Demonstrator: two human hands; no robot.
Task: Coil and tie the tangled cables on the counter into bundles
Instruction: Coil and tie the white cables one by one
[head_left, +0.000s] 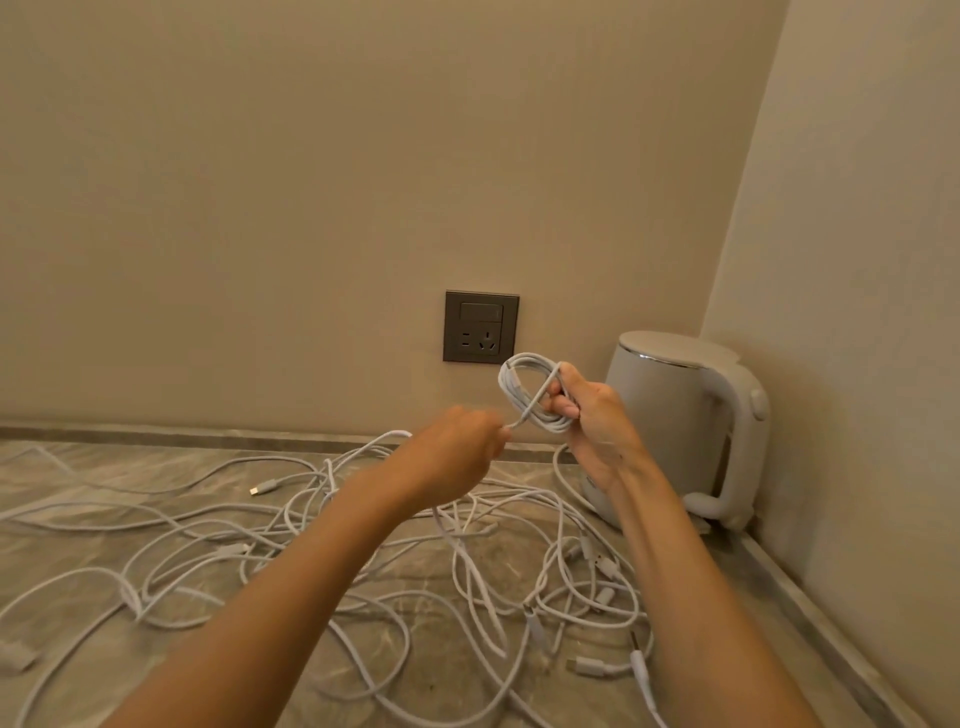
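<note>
My right hand (592, 415) holds a small coil of white cable (524, 392) up in front of the wall, fingers curled round its loops. One strand runs diagonally across the coil down to my left hand (457, 457), which pinches the cable's free end just left of and below the coil. Under both arms a tangle of several white cables (363, 551) with USB plugs sprawls over the marbled grey counter (78, 499).
A white electric kettle (680, 421) stands in the back right corner, close behind my right hand. A grey wall socket (480, 327) sits on the back wall just above the coil. The side wall bounds the counter on the right.
</note>
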